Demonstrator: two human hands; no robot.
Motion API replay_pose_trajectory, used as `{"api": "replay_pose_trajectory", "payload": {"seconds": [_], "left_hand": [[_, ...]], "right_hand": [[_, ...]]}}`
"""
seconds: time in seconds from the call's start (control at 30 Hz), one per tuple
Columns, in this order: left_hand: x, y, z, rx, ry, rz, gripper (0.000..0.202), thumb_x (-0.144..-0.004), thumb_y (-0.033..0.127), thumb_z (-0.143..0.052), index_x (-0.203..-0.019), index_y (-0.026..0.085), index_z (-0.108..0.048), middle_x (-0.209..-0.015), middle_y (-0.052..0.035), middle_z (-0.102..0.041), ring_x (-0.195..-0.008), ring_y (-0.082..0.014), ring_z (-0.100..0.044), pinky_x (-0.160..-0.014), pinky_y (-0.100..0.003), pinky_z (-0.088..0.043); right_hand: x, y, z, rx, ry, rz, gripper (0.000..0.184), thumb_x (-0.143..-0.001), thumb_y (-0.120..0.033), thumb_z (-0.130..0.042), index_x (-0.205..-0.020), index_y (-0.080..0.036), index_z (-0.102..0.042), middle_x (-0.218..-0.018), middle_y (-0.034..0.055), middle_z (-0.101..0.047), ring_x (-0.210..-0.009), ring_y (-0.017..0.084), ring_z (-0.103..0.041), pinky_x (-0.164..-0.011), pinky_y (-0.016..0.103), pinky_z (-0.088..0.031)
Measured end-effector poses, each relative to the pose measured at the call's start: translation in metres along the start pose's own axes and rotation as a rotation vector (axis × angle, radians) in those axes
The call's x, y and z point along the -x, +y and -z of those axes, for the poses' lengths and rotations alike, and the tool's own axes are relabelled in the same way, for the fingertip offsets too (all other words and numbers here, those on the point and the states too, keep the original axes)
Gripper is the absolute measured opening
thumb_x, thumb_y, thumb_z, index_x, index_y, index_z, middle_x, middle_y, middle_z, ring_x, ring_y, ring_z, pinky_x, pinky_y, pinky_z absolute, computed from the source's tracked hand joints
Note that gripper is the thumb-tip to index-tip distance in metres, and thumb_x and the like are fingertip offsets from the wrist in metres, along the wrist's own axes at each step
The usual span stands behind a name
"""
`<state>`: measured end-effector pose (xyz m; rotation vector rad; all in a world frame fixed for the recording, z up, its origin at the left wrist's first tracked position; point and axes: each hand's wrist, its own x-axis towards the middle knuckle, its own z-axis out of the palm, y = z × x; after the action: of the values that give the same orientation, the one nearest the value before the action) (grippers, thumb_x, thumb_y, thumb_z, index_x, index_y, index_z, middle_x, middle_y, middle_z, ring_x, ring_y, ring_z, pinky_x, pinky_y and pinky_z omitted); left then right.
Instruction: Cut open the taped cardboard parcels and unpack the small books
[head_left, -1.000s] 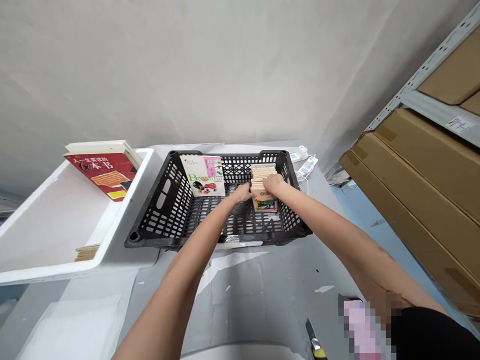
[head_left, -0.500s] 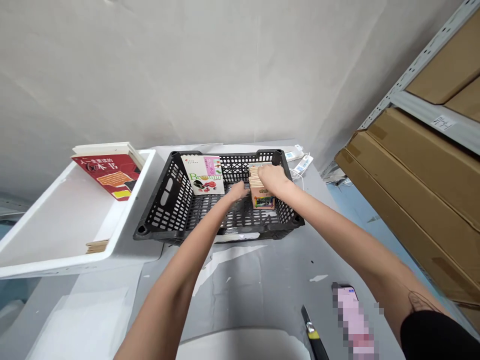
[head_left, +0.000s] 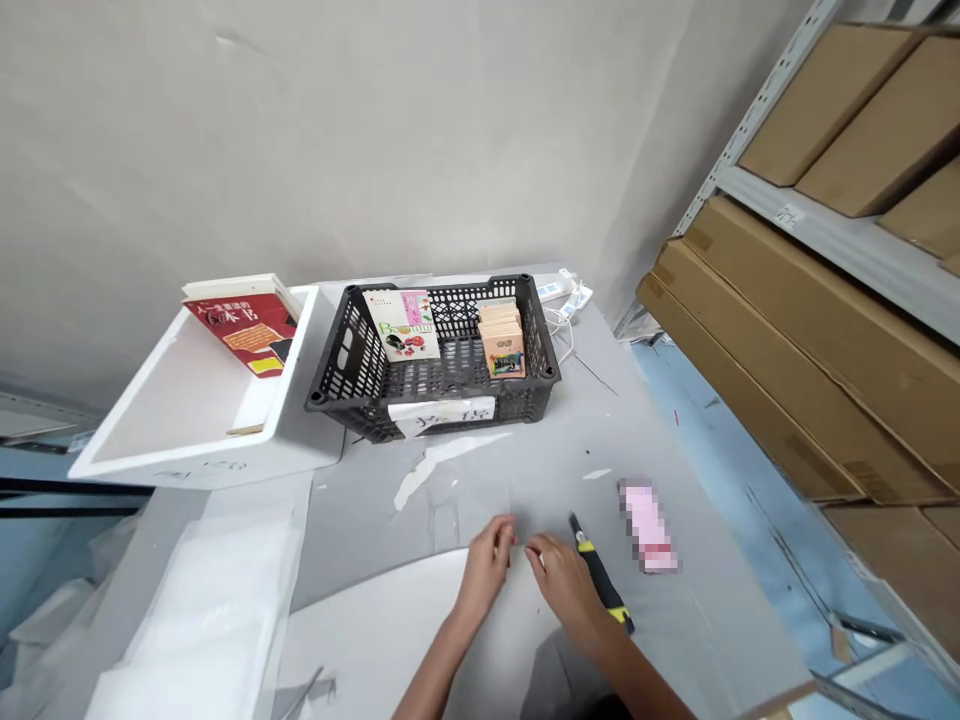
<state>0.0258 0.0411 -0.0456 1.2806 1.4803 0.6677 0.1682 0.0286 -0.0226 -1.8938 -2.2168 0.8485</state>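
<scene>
My left hand [head_left: 486,562] and my right hand [head_left: 564,575] are close together, with a small gap between them, over the near part of the table. Both have curled fingers, thumb and fingertips drawn in. Whatever they may pinch is too small to make out. Beneath them lies a smooth white sheet-like surface [head_left: 375,630]. A black and yellow utility knife [head_left: 600,575] rests just right of my right hand. Farther back, the black plastic crate [head_left: 352,402] holds a fruit-covered booklet [head_left: 409,325] leaning at its left and a row of small books [head_left: 502,345] at its right.
Left of the crate stands a white box [head_left: 180,470] with red-covered books [head_left: 247,330] standing in it. A blurred pink phone [head_left: 649,528] lies at right. White power strips [head_left: 576,300] sit behind. Cartons [head_left: 795,350] fill the metal shelving [head_left: 840,225] on the right.
Both hands have left the crate, the right one letting go of the small books there. They are now drawn back together near the table's front. The view has shifted too.
</scene>
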Motion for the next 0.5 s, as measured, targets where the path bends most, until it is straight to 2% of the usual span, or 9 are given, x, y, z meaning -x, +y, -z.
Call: {"api": "replay_pose_trajectory", "payload": {"seconds": [0.1, 0.2, 0.33, 0.43, 0.5], "left_hand": [[0.041, -0.046, -0.044, -0.071, -0.102, 0.133, 0.037, -0.089, 0.041, -0.033, -0.101, 0.017, -0.059, -0.081, -0.0041, -0.067, -0.055, -0.0134, -0.058, -0.055, -0.026, -0.048], [0.071, -0.076, -0.068, -0.164, -0.101, 0.244, 0.032, -0.089, 0.035, -0.034, -0.1, 0.019, -0.06, -0.09, -0.0058, -0.069, -0.072, -0.0163, -0.065, -0.067, -0.027, -0.05], [0.096, -0.099, -0.083, -0.296, -0.057, 0.292, 0.03, -0.088, 0.029, -0.036, -0.102, 0.018, -0.06, -0.103, -0.0075, -0.069, -0.095, -0.0189, -0.064, -0.084, -0.028, -0.046], [0.105, -0.106, -0.088, -0.343, -0.04, 0.302, 0.031, -0.089, 0.03, -0.036, -0.106, 0.018, -0.059, -0.108, -0.008, -0.067, -0.098, -0.0191, -0.063, -0.086, -0.028, -0.044], [0.108, -0.106, -0.091, -0.347, -0.035, 0.312, 0.032, -0.089, 0.029, -0.036, -0.108, 0.017, -0.059, -0.109, -0.0077, -0.067, -0.097, -0.0185, -0.063, -0.084, -0.027, -0.043]], "right_hand": [[0.03, 0.036, -0.049, 0.093, 0.033, -0.229, 0.021, -0.092, -0.016, -0.04, -0.103, -0.018, -0.058, -0.094, 0.0064, -0.068, -0.08, 0.017, -0.068, -0.065, 0.024, -0.048], [0.048, 0.075, -0.076, 0.192, 0.093, -0.412, 0.028, -0.088, -0.017, -0.045, -0.116, -0.016, -0.05, -0.114, 0.0138, -0.06, -0.085, 0.02, -0.069, -0.067, 0.027, -0.05], [0.059, 0.114, -0.092, 0.112, 0.083, -0.563, 0.029, -0.081, -0.018, -0.054, -0.109, -0.015, -0.05, -0.112, 0.017, -0.056, -0.088, 0.026, -0.068, -0.07, 0.033, -0.052], [0.061, 0.126, -0.094, 0.033, 0.093, -0.582, 0.025, -0.078, -0.016, -0.056, -0.102, -0.014, -0.051, -0.108, 0.0175, -0.056, -0.088, 0.028, -0.067, -0.072, 0.036, -0.051], [0.062, 0.129, -0.093, -0.02, 0.124, -0.577, 0.023, -0.077, -0.014, -0.057, -0.099, -0.014, -0.052, -0.108, 0.0184, -0.056, -0.096, 0.03, -0.065, -0.075, 0.037, -0.05]]}}
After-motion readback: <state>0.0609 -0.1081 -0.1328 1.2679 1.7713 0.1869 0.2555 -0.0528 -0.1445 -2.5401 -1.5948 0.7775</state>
